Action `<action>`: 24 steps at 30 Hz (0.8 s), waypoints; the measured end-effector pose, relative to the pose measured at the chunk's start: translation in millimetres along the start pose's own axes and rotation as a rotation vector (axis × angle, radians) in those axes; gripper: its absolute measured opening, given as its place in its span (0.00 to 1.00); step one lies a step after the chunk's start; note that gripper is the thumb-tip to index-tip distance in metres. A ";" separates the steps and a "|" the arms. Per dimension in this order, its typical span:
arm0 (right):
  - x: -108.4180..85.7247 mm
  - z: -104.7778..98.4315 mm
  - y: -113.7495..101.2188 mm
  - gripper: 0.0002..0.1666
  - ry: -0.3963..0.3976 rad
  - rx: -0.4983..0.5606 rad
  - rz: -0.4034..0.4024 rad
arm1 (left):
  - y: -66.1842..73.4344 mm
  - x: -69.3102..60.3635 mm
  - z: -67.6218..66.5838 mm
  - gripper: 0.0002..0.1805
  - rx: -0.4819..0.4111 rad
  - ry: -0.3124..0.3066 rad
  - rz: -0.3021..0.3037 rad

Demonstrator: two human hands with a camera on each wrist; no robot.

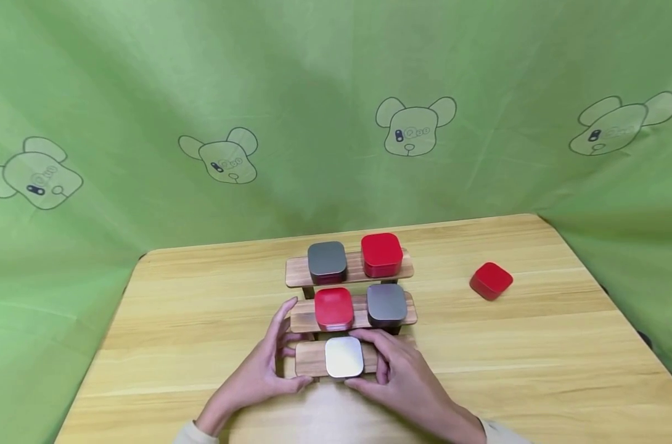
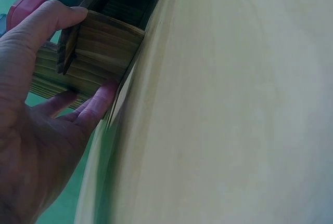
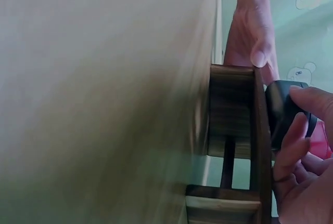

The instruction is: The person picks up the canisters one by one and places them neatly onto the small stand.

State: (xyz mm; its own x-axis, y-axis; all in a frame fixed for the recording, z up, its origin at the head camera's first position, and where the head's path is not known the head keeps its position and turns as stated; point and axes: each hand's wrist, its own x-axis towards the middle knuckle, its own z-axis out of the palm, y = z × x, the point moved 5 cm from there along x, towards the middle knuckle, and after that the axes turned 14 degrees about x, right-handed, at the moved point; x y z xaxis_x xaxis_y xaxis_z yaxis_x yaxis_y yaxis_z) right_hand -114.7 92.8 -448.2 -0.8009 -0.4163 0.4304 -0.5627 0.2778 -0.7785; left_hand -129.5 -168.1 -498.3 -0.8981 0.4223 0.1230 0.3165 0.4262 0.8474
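A three-tier wooden display stand stands on the table. My left hand steadies its left end, the thumb at the lowest shelf's front corner and the fingers on the side panel, as the left wrist view shows. On the lowest shelf is a small rounded-square grey box with a shiny top. My right hand pinches that box between thumb and fingers from the right; in the right wrist view the dark box is against the shelf.
The middle shelf carries a red box and a grey box. On the top shelf sit another grey box and another red box. A loose red box lies on the table at the right. A green curtain hangs behind.
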 end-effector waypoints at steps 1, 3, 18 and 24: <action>0.3 1.1 -0.1 0.44 0.003 -0.011 -0.006 | 0.2 0.0 0.0 0.75 -0.001 -0.001 0.000; 0.8 2.8 -0.4 0.44 0.012 -0.030 -0.018 | 0.1 0.3 0.0 0.75 -0.003 -0.002 0.001; 4.3 7.3 1.7 0.43 0.007 0.038 0.060 | -1.1 0.8 -0.1 0.73 0.001 0.000 0.014; 3.3 7.8 1.5 0.43 0.002 0.030 0.068 | -1.0 -0.4 -0.5 0.74 -0.002 0.001 0.010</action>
State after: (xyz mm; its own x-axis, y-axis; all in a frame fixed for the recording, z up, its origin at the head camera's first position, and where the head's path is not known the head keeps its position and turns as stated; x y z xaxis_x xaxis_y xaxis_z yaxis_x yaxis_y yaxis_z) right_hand -116.5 85.2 -451.5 -0.8377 -0.3955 0.3766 -0.5003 0.2790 -0.8197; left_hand -129.6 -169.1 -498.9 -0.8953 0.4255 0.1321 0.3247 0.4201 0.8474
